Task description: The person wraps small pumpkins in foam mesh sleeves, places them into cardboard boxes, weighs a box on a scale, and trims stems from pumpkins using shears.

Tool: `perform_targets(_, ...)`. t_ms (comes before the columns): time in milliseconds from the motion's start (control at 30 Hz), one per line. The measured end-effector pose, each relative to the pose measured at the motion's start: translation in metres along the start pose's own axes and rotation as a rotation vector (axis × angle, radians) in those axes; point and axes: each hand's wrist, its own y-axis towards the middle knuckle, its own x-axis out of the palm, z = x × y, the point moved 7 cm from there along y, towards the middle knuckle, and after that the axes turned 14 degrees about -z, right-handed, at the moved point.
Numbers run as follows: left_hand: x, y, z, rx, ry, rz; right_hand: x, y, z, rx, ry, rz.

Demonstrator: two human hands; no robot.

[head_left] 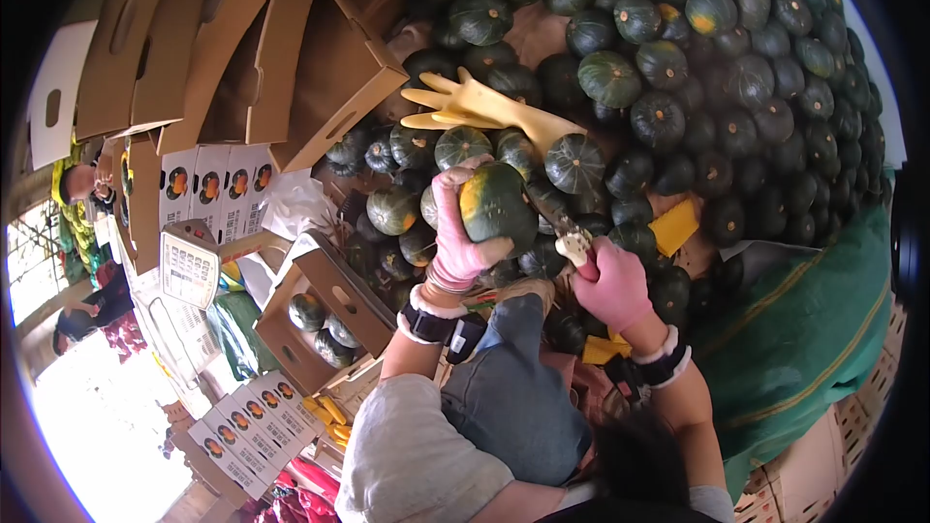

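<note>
A dark green squash with a yellow-orange patch (499, 208) rests in my left hand (457, 237), which wears a pink glove and has its fingers wrapped round the side. My right hand (612, 283), also gloved in pink, is closed round the handle of a tool (573, 244); the tool's dark end points up and left toward the squash. Whether it touches the squash I cannot tell. Just above the held squash, a yellow rubber glove (494, 108) lies across the big pile of green squashes (662, 65).
Open cardboard boxes (334, 77) stand at the upper left. A box (281, 315) holding several squashes is left of my knee, near a scale (189, 266). A green sack (804, 339) lies at the right. Two other people (97, 310) (82, 182) show at the far left.
</note>
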Motion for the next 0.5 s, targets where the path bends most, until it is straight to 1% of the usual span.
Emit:
perform_targets(33, 0.002, -0.005, -0.005, -0.176, -0.153, 0.033, 0.000, 0.005, 0.000, -0.008, -0.046, 0.065)
perform_targets(67, 0.000, -0.007, -0.008, -0.188, -0.321, 0.073, -0.006, 0.006, -0.003, -0.061, -0.128, 0.138)
perform_targets(100, -0.005, -0.015, -0.009, -0.198, -0.483, 0.126, -0.012, 0.005, -0.004, -0.064, -0.112, 0.133)
perform_targets(133, -0.017, -0.021, 0.004, -0.239, -0.437, 0.164, -0.017, 0.001, 0.001, -0.091, -0.150, 0.199)
perform_targets(167, -0.033, -0.029, 0.020, -0.223, -0.314, 0.196, -0.017, -0.004, 0.008, -0.135, -0.172, 0.252)
perform_targets(233, -0.098, -0.069, 0.035, -0.243, 0.069, 0.410, -0.025, -0.024, 0.040, 0.133, 0.083, 0.088)
perform_targets(267, -0.121, -0.084, 0.055, -0.221, 0.188, 0.484, -0.024, -0.036, 0.078, 0.118, 0.164, 0.126)
perform_targets(300, -0.140, -0.100, 0.068, -0.227, 0.176, 0.580, -0.029, -0.048, 0.097, 0.113, 0.236, 0.116)
perform_targets(367, -0.184, -0.142, 0.081, -0.248, 0.253, 0.831, -0.029, -0.076, 0.153, 0.289, 0.262, 0.072)
perform_targets(400, -0.213, -0.171, 0.086, -0.368, 0.573, 0.940, -0.031, -0.086, 0.154, 0.255, 0.339, 0.094)
perform_targets(433, -0.233, -0.195, 0.096, -0.477, 0.902, 1.037, -0.029, -0.095, 0.164, 0.282, 0.413, 0.079)
perform_targets(467, -0.236, -0.206, 0.105, -0.649, 1.070, 1.090, -0.026, -0.103, 0.168, 0.291, 0.513, 0.086)
perform_targets(500, -0.246, -0.223, 0.101, -0.786, 1.130, 1.168, -0.021, -0.107, 0.169, 0.297, 0.614, 0.088)
